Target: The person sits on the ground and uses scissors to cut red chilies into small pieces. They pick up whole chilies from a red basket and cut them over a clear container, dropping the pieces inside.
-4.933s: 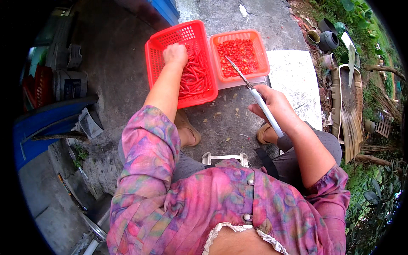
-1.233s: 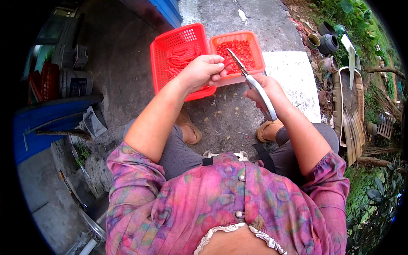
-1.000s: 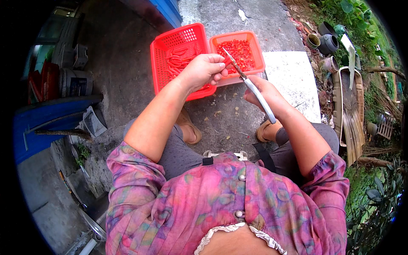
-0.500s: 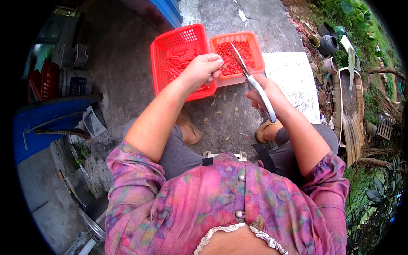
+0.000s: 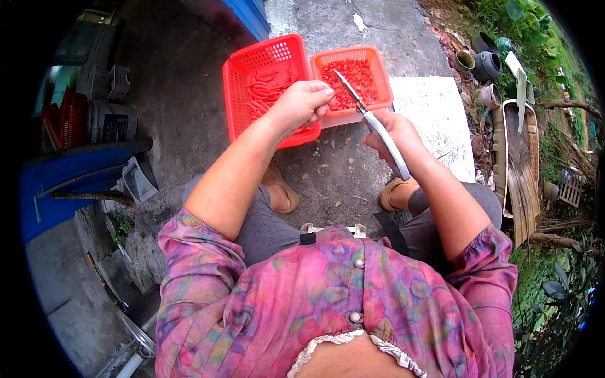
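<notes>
My left hand point(image 5: 302, 104) is closed in a pinch above the right edge of a red plastic basket point(image 5: 232, 88). A short bit of red chili pepper appears to show at its fingertips, mostly hidden. Whole red chili peppers point(image 5: 268, 79) lie in that basket. My right hand point(image 5: 394, 135) grips scissors point(image 5: 382, 135) with pale handles. Their blades point up and left over a smaller orange-red basket point(image 5: 383, 79), close to the left fingertips. Cut red chili pieces point(image 5: 359, 70) cover the bottom of the smaller basket, which sits in a pale outer container.
A white board point(image 5: 435, 126) lies on the concrete to the right. Past it are pots point(image 5: 486, 66) and a long tan trough point(image 5: 501, 151) beside plants. At the left stand a bucket point(image 5: 116, 123) and a blue panel point(image 5: 69, 183). My feet point(image 5: 280, 192) are below the baskets.
The scissors' blades have swung slightly left and look closer together, and their handles have drawn in. Less red chili shows past my left fingertips.
</notes>
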`<state>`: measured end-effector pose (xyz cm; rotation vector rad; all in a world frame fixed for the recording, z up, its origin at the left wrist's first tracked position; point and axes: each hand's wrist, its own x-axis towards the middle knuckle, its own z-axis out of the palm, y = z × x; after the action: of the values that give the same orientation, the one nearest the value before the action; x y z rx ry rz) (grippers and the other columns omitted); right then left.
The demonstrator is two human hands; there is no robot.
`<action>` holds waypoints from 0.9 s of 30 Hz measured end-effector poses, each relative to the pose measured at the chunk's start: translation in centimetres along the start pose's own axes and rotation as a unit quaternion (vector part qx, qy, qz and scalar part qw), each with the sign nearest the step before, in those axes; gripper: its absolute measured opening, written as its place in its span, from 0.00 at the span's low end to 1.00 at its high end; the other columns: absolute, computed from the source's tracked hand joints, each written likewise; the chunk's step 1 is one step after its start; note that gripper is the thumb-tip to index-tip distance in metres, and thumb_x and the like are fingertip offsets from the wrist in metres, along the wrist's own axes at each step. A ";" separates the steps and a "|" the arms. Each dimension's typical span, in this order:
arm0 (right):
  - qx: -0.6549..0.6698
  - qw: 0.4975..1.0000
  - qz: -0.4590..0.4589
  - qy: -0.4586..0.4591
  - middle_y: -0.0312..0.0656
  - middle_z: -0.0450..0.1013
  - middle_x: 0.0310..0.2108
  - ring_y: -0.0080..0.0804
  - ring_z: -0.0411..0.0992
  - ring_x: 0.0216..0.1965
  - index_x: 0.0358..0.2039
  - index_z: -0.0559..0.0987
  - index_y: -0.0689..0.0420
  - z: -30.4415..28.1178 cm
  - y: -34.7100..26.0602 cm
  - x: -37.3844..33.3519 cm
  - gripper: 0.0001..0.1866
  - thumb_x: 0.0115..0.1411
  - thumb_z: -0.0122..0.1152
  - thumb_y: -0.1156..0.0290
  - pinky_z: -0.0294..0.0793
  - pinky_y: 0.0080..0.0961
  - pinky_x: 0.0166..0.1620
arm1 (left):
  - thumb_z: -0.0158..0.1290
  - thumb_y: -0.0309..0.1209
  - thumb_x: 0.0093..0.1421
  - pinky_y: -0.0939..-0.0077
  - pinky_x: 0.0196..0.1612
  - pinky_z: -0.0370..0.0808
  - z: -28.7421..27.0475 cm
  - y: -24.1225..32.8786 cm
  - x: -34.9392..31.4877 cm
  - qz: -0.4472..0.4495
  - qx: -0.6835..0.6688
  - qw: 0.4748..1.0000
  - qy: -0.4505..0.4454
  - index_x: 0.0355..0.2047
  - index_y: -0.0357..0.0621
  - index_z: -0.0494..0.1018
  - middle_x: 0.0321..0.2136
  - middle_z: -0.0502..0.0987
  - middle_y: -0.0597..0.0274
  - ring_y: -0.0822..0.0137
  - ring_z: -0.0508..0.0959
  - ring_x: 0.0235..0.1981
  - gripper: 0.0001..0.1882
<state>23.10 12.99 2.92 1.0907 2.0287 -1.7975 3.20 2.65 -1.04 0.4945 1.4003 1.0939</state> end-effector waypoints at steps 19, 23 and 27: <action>-0.017 0.999 -0.007 0.034 0.37 0.70 0.18 0.23 0.69 0.18 0.41 0.74 0.59 0.2 0.2 0.1 0.17 0.48 0.60 0.76 0.66 0.23 0.22 | 0.45 0.29 0.63 0.88 0.14 0.61 0.0 0.0 0.2 -0.011 0.018 1.000 0.022 0.29 0.41 0.70 0.16 0.68 0.72 0.81 0.63 0.12 0.07; -0.025 0.996 -0.070 0.041 0.30 0.66 0.18 0.17 0.64 0.17 0.44 0.72 0.59 0.4 1.4 0.8 0.18 0.50 0.57 0.77 0.62 0.17 0.20 | 0.45 0.28 0.63 0.88 0.15 0.61 0.6 0.2 0.1 -0.001 0.006 1.000 0.030 0.31 0.41 0.70 0.16 0.69 0.71 0.81 0.65 0.12 0.06; -0.065 0.992 -0.101 0.038 0.29 0.65 0.19 0.17 0.64 0.19 0.43 0.71 0.59 0.7 2.4 1.2 0.16 0.51 0.55 0.77 0.63 0.17 0.22 | 0.45 0.29 0.63 0.88 0.15 0.62 0.9 0.4 0.0 0.002 0.022 1.000 -0.003 0.31 0.41 0.70 0.16 0.69 0.71 0.81 0.66 0.13 0.06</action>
<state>23.61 12.73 0.24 0.9624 2.3394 -1.7070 3.90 3.15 -0.53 0.5317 1.4210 1.0663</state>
